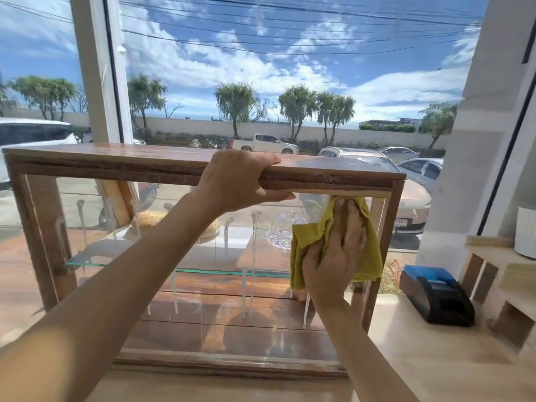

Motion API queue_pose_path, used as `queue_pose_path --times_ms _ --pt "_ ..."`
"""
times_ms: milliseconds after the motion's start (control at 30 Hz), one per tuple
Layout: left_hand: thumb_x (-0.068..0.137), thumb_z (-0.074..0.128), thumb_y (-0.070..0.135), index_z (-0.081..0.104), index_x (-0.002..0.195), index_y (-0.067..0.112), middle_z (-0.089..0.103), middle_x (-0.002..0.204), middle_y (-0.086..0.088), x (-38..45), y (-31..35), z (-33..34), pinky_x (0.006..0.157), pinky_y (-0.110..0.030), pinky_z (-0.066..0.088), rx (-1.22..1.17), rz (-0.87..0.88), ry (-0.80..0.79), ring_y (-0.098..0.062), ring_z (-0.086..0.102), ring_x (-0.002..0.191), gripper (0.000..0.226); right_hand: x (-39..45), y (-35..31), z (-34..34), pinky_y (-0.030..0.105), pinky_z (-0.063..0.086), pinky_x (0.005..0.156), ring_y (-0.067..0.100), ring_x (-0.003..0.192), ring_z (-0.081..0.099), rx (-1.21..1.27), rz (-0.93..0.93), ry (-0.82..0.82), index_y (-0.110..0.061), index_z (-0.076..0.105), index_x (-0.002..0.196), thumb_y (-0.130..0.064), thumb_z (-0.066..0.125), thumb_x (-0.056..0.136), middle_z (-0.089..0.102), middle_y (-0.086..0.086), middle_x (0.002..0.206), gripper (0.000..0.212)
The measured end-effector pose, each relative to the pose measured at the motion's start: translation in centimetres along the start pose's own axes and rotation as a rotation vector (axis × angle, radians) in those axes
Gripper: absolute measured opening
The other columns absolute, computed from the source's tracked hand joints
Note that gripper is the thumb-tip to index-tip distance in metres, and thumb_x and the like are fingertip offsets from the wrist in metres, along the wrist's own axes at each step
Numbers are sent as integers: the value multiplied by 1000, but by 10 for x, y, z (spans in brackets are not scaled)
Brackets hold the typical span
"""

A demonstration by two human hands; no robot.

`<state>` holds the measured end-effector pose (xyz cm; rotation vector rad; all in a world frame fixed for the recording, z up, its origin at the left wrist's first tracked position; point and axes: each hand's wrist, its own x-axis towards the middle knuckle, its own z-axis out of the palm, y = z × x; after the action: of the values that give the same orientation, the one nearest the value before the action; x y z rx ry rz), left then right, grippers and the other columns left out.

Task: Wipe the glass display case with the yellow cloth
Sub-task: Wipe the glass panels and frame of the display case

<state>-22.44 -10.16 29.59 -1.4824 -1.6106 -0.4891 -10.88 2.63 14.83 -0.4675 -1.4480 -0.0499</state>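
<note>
— While the left hand point(240, 181) is gripping the wooden top edge of the glass display case point(43, 227), fingers lying over the top and thumb tucking under the rail, what is the right hand point(336, 256) doing?

— It is pressing the yellow cloth point(368, 256) flat against the glass near the case's upper right corner, just under the top rail. Its fingers are lying fairly straight and spread over the bunched cloth, with folds hanging down to the left and right of the hand.

— Where is the case sitting?

— It is standing upright on a pale desk point(435, 358), right in front of a big window point(261, 68) that is showing parked cars and trees. Streaks of liquid are running down the glass front.

— Anything showing inside?

— A glass shelf point(87, 264) is crossing the middle, and a clear glass dome point(285, 227) is sitting behind the pane, just left of the cloth.

— And beside it?

— A black and blue device point(435, 294) is sitting on the desk to the right, near the case.
</note>
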Motion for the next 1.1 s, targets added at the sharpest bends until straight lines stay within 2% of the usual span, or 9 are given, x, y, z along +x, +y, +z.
queue_pose_path --times_ms 100,167,400,533,600,733,967,1100 --pt "70 47 80 64 119 22 73 79 3 0 -1 2 65 -25 49 30 9 26 -18 67 66 78 -3 8 -3 37 12 119 17 145 19 13 -115 -101 -12 30 145 -14 41 91 32 7 150 55" --pt "71 50 78 64 120 22 74 79 2 0 0 2 64 -24 47 48 10 34 -19 68 66 76 -2 13 -4 36 10 120 14 145 16 4 -192 -160 -11 29 145 -16 40 92 30 5 150 54" --pt "68 39 81 67 116 24 75 80 1 -1 0 3 66 -28 51 47 -1 81 -21 69 69 80 17 22 -16 35 15 119 17 143 26 10 -555 -389 -12 39 142 -21 28 100 33 3 150 44" --pt "69 46 78 68 116 23 74 78 0 -1 0 4 65 -28 51 58 2 96 -21 69 67 76 24 26 -20 35 15 119 17 142 28 -33 -713 -481 -15 40 142 -18 31 98 33 2 151 46" --pt "68 48 78 68 115 23 74 77 0 -2 -1 4 65 -27 50 61 6 110 -21 69 67 75 23 28 -20 34 13 119 17 142 27 -33 -747 -498 -14 40 143 -16 36 96 34 2 151 47" --pt "69 55 75 69 113 21 74 77 -1 -2 1 4 64 -28 51 58 11 124 -21 69 65 71 15 33 -22 33 12 120 16 141 29 -11 -775 -508 -13 42 141 -16 30 99 35 1 149 44" --pt "68 35 83 70 106 21 70 67 3 8 10 6 61 -28 52 71 3 42 -20 64 58 80 -3 44 -24 35 14 119 19 141 29 -26 -873 -594 -12 41 142 -19 29 101 36 4 149 43" --pt "65 30 85 67 109 21 70 72 2 17 22 11 66 -30 54 87 10 19 -22 65 64 87 -16 54 -27 34 9 120 18 143 26 -42 -917 -638 -13 35 144 -23 28 102 32 3 151 44"
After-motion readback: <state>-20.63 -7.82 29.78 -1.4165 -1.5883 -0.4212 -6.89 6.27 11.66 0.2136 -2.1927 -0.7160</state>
